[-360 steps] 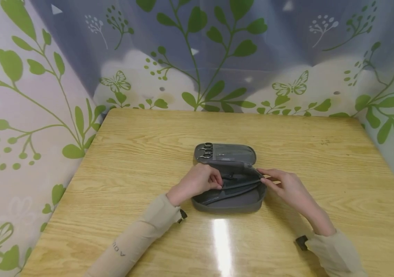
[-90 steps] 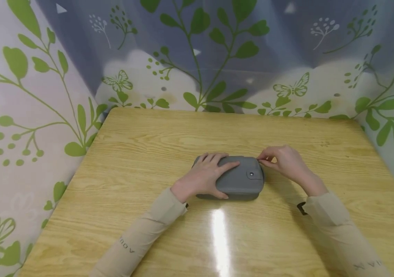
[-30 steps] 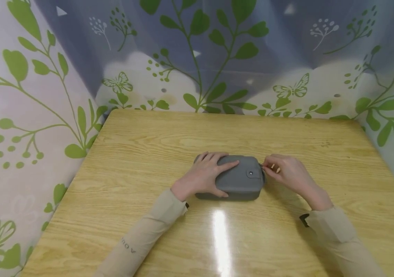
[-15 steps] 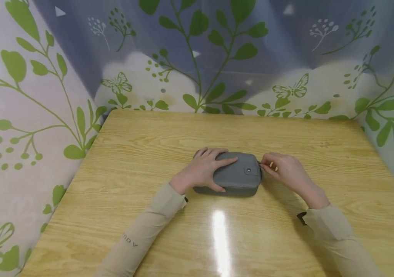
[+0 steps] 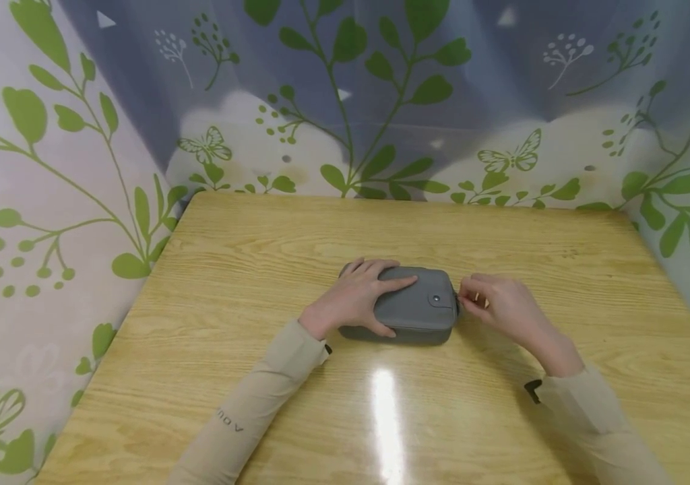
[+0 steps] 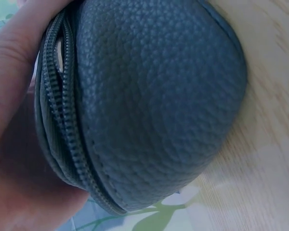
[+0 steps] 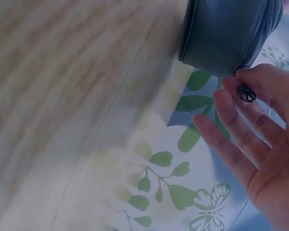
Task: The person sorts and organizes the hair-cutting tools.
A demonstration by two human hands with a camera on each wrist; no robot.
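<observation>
A grey grained-leather zip case (image 5: pixel 412 286) lies on the table with its lid down and a snap tab (image 5: pixel 441 299) near its right end. My left hand (image 5: pixel 351 300) rests spread over the lid's left half, its thumb at the front edge. At the case's right end, my right hand (image 5: pixel 509 310) pinches the zipper pull between thumb and index finger. In the right wrist view a dark round charm (image 7: pixel 246 94) of the pull hangs by the fingertips. The left wrist view shows the zipper teeth (image 6: pixel 62 96) parted at that end, with something pale in the gap.
The wooden table (image 5: pixel 260 242) reaches back to a leaf-printed curtain (image 5: pixel 405 101), with more printed cloth on both sides. A bright light reflection (image 5: pixel 387 424) lies on the tabletop in front of the case.
Twelve seconds ago the case lay open, scissors showing in its lid; it has since been folded shut. Lately the right hand has moved the zipper pull from the back right corner along the right end.
</observation>
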